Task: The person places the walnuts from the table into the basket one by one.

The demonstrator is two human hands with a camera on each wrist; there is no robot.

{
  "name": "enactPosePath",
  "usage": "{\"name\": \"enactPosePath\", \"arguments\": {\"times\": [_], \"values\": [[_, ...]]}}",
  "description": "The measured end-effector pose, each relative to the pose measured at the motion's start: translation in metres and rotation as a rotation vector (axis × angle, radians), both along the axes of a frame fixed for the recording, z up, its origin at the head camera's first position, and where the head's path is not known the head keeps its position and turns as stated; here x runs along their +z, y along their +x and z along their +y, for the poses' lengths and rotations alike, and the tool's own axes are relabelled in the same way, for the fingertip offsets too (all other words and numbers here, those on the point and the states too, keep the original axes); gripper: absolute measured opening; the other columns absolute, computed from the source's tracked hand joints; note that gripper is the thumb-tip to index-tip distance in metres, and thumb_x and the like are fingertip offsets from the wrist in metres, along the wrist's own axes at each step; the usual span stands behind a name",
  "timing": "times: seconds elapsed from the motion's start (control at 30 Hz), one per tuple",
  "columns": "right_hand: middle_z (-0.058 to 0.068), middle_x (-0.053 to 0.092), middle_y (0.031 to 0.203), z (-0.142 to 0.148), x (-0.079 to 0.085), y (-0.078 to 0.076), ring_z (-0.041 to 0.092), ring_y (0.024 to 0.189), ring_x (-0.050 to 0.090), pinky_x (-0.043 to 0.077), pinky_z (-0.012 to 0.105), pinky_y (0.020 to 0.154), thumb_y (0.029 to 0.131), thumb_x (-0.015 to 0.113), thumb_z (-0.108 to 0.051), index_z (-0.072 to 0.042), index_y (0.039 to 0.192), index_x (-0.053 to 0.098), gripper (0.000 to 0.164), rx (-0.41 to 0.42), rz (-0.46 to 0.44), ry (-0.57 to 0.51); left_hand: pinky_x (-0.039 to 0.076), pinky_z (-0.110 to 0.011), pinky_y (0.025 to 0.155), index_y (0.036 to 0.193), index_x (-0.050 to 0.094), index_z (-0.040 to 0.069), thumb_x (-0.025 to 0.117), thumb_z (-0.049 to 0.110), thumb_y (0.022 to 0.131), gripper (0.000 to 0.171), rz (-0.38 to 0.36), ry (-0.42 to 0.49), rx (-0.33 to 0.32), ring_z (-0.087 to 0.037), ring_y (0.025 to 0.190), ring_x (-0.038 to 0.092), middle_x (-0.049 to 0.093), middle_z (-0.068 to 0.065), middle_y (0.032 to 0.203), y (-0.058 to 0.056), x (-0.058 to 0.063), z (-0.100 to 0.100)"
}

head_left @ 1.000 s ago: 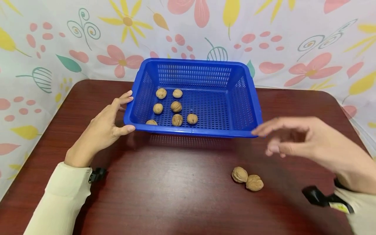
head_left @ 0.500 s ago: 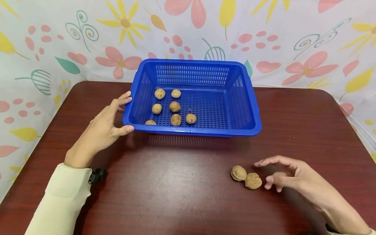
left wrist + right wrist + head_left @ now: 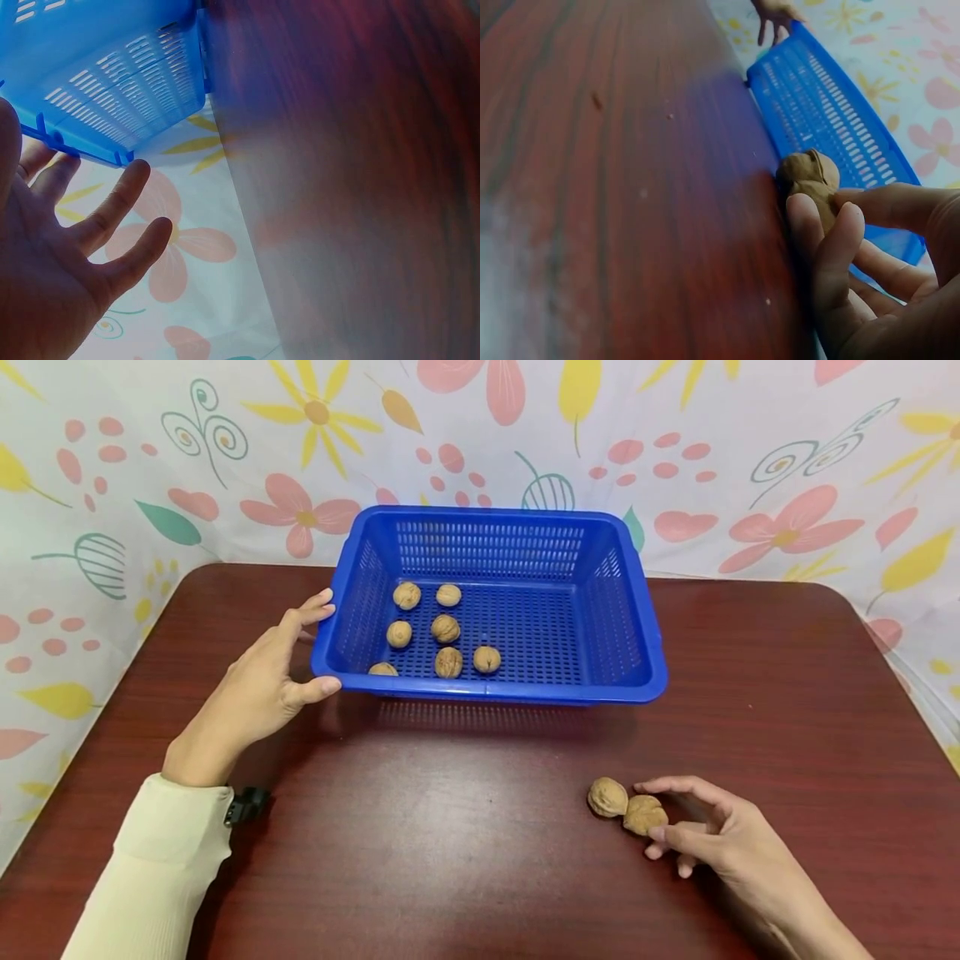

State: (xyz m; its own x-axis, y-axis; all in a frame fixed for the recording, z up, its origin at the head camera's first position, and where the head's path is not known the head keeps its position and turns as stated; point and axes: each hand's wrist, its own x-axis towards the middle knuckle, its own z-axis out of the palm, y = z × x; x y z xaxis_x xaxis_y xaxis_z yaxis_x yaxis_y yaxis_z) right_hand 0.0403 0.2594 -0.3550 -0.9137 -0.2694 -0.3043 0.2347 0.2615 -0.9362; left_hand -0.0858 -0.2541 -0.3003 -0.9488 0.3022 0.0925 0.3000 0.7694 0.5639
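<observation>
A blue plastic basket (image 3: 487, 692) with slotted walls stands at the back of the table, with several walnuts on the left side of its floor. My left hand (image 3: 251, 689) rests on its left end, thumb at the near corner and fairly straight, spread fingers at the side rim. In the left wrist view two fingers of the left hand (image 3: 67, 255) stand free of the rim. My right hand (image 3: 731, 843) pinches a walnut (image 3: 643, 815) between thumb and fingers, low at the tabletop. Touching that one on its left lies another walnut (image 3: 607, 797).
The dark red-brown wooden table (image 3: 450, 860) has rounded back corners. Behind it hangs a white cloth (image 3: 480, 435) printed with flowers and leaves, close to the basket's back wall. Small light specks lie on the tabletop in the right wrist view.
My right hand has come down from the basket's right front corner to the two walnuts and now pinches the right one. The left hand and the basket have stayed in place.
</observation>
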Motion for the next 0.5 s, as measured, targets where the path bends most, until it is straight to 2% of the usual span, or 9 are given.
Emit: {"name": "enactPosePath", "arguments": {"times": [0.23,0.5], "values": [[-0.002,0.078,0.107,-0.001,-0.001,-0.011,0.021,0.077,0.078,0.059,0.036,0.058,0.097,0.068,0.003,-0.007,0.132,0.065,0.036,0.004,0.038,0.001,0.042,-0.072,0.099,0.168,0.02,0.029,0.073,0.052,0.095,0.093,-0.007,0.0,0.001,-0.039,0.131,0.056,0.046,-0.015,0.16,0.0,0.0,0.0],[0.001,0.079,0.105,0.01,-0.002,-0.029,0.016,0.086,0.079,0.063,0.03,0.076,0.098,0.062,0.01,-0.005,0.129,0.067,0.034,-0.016,0.086,-0.13,0.044,-0.07,0.096,0.167,0.022,0.029,0.072,0.056,0.095,0.093,0.007,-0.006,0.003,-0.037,0.132,0.055,0.042,-0.006,0.166,-0.001,0.0,0.0]]}}
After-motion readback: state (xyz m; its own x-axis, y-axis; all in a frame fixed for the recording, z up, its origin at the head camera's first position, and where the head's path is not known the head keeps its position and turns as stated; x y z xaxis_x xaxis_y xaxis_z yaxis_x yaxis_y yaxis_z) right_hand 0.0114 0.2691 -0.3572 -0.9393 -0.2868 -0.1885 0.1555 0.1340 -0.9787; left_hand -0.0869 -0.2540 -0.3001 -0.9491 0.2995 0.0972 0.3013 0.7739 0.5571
